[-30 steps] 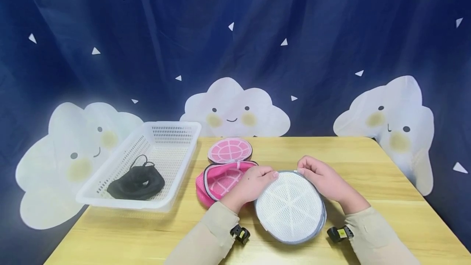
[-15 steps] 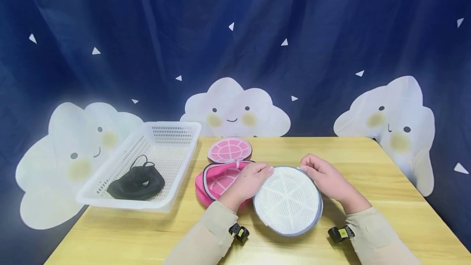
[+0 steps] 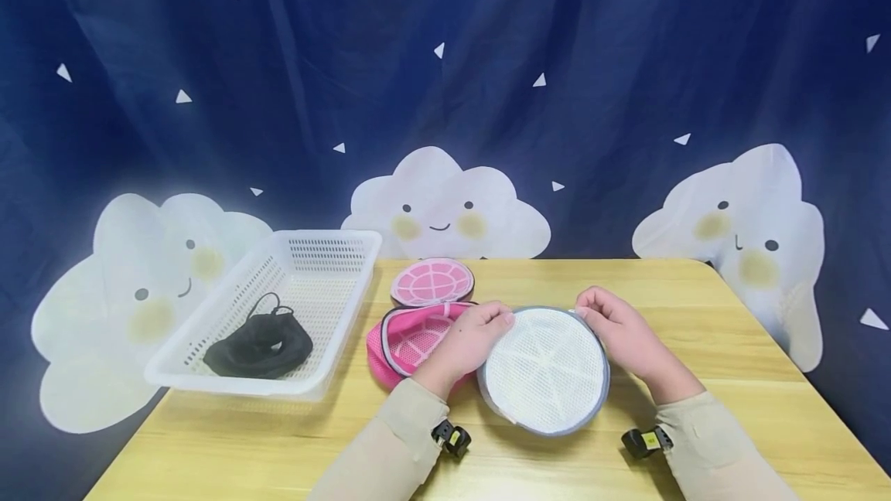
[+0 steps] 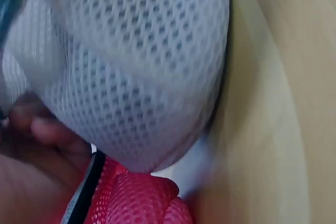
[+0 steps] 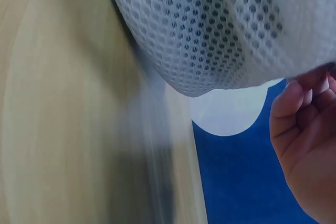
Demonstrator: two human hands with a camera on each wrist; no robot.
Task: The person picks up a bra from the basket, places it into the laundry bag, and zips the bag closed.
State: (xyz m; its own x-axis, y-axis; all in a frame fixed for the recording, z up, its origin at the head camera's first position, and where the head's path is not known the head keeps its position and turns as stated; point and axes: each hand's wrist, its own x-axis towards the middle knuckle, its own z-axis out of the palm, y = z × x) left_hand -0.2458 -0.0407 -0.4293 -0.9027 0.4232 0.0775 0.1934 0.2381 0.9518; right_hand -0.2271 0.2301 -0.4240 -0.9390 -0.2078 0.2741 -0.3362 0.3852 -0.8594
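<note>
A round white mesh laundry bag with a grey-blue rim is held tilted above the table in the head view. My left hand pinches its rim at the upper left, thumb on top. At the upper right my right hand pinches the far edge between thumb and curled fingers. The white mesh wall fills much of the left wrist view. In the right wrist view, my fingertips meet the edge of the mesh. Just left of the left hand, partly covered by it, lies a pink mesh bag with its lid folded back.
A white plastic basket stands at the table's left, with a black drawstring pouch inside. Wooden table surface extends to the right of the hands. Behind hangs a dark blue curtain with cloud prints.
The white mesh bag has shifted slightly away from me and up in the view. My right hand has moved a little up and right, the left slightly left; both keep their pinch.
</note>
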